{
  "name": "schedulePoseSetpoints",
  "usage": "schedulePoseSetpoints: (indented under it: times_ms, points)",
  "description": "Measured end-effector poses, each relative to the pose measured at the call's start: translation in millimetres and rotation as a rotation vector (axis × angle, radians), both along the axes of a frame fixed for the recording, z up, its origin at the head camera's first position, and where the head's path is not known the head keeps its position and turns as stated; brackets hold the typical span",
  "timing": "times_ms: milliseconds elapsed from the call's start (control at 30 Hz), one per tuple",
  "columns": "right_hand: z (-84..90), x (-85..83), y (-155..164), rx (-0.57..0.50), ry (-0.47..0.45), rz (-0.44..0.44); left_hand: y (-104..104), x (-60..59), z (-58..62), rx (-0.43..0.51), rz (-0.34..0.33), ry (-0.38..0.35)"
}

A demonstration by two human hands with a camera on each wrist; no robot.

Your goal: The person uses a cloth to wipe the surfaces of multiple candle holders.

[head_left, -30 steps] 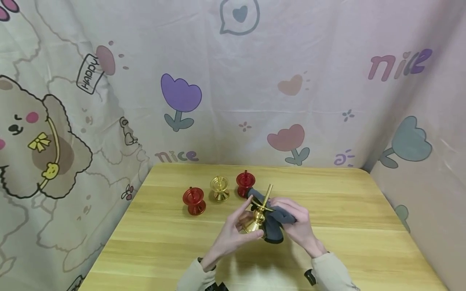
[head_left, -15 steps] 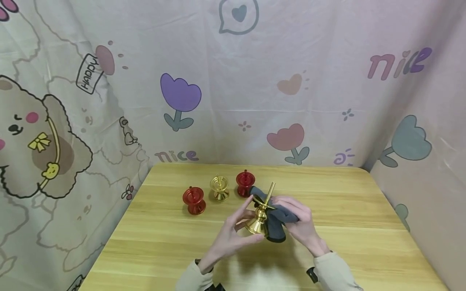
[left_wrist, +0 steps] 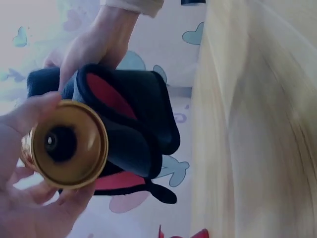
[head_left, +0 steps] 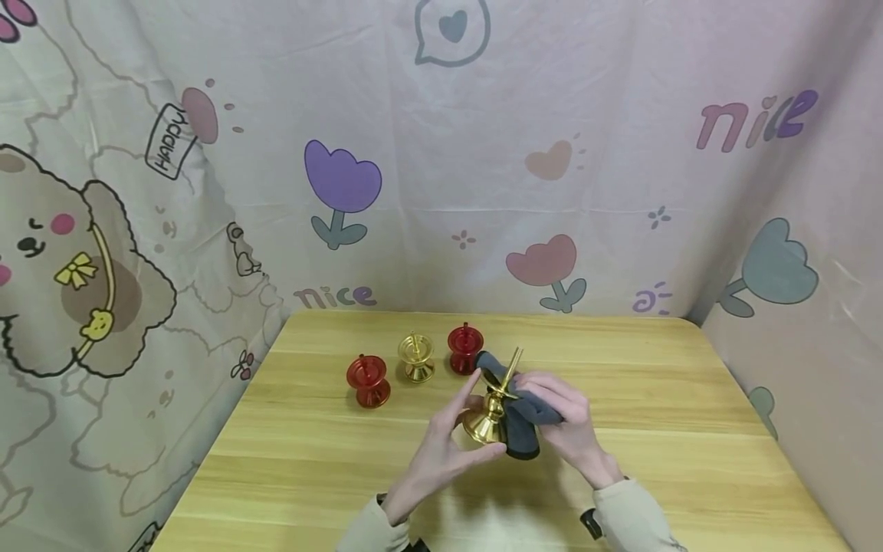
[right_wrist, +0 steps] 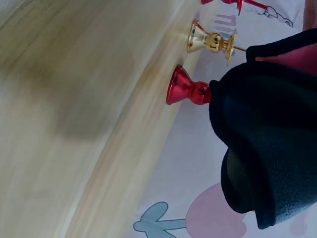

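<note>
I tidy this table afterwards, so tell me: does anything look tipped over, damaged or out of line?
Nothing stands out. Two red holders and a small gold holder stand upright on the table. The tall gold candlestick is tilted only because the left hand grips it against the dark cloth.

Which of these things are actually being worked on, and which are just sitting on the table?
In hand:
- gold candle holder, held up by the left hand
- dark cloth, gripped by the right hand against the holder

Lying about:
- left red candle holder
- small gold candle holder
- right red candle holder
- wooden table
</note>
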State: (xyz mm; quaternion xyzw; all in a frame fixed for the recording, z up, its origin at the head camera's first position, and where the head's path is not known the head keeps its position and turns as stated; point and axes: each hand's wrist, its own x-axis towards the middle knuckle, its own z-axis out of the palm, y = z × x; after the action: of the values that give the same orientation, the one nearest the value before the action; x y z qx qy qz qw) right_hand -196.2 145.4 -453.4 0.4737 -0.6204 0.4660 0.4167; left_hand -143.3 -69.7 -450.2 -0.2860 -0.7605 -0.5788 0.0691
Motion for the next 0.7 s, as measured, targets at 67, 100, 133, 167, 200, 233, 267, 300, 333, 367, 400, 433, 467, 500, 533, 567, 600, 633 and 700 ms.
schedulePoseSetpoints:
  times_ms: [67, 100, 133, 167, 200, 233, 267, 300, 333, 367, 400, 433, 467, 500, 533, 567, 600, 633, 700]
  points:
    - [-0.4, 0.2, -0.2, 0.0, -0.013, 0.009, -2.3, -0.1, 0.0, 0.055, -0.042, -0.064]
    - [-0.5, 0.2, -0.2, -0.003, -0.021, 0.017, -3.9, -0.2, 0.1, 0.083, -0.068, -0.11]
    - [-0.5, 0.1, -0.1, -0.006, -0.029, 0.025, -5.5, -0.4, 0.1, 0.107, -0.093, -0.157]
    - [-0.7, 0.0, 0.2, -0.009, -0.039, 0.034, -7.1, -0.5, 0.2, 0.123, -0.114, -0.199]
    - [-0.6, -0.2, 0.5, -0.011, -0.044, 0.043, -8.4, -0.7, 0.4, 0.126, -0.13, -0.232]
    - [-0.6, -0.5, 0.8, -0.011, -0.049, 0.048, -9.3, -0.6, 1.0, 0.119, -0.139, -0.258]
    - [-0.6, -0.7, 1.0, -0.011, -0.048, 0.046, -9.8, -0.8, 1.1, 0.107, -0.145, -0.268]
    - [-0.5, -0.9, 1.1, -0.013, -0.045, 0.044, -9.9, -1.2, 1.1, 0.089, -0.149, -0.264]
    - [-0.7, -1.0, 1.2, -0.013, -0.041, 0.041, -9.4, -1.4, 0.8, 0.057, -0.141, -0.25]
    - [-0.9, -1.0, 1.2, -0.012, -0.033, 0.034, -8.6, -1.6, 0.4, 0.028, -0.132, -0.229]
    - [-1.1, -1.0, 1.1, -0.01, -0.026, 0.025, -7.5, -1.5, 0.2, 0.007, -0.118, -0.211]
    - [-1.2, -1.0, 0.8, -0.007, -0.019, 0.017, -6.3, -1.3, -0.1, -0.01, -0.1, -0.188]
    - [-1.2, -0.8, 0.4, -0.003, -0.011, 0.008, -5.1, -1.2, -0.7, -0.021, -0.081, -0.16]
    - [-1.3, -0.8, -0.1, 0.001, -0.005, 0.003, -4.2, -0.9, -1.2, -0.028, -0.06, -0.133]
    - [-1.3, -0.7, -0.6, 0.005, -0.001, -0.001, -3.6, -0.5, -1.7, -0.024, -0.042, -0.113]
    - [-1.2, -0.7, -1.0, 0.01, 0.003, -0.006, -3.4, -0.2, -2.0, -0.007, -0.032, -0.102]
    - [-0.9, -0.7, -1.3, 0.013, 0.001, -0.004, -3.7, 0.2, -2.0, 0.012, -0.027, -0.096]
    - [-0.6, -0.7, -1.5, 0.015, -0.003, 0.0, -4.5, 0.3, -2.2, 0.032, -0.033, -0.095]
    - [-0.1, -1.0, -1.3, 0.008, -0.017, 0.018, -7.2, 0.3, -2.5, 0.073, -0.067, -0.125]
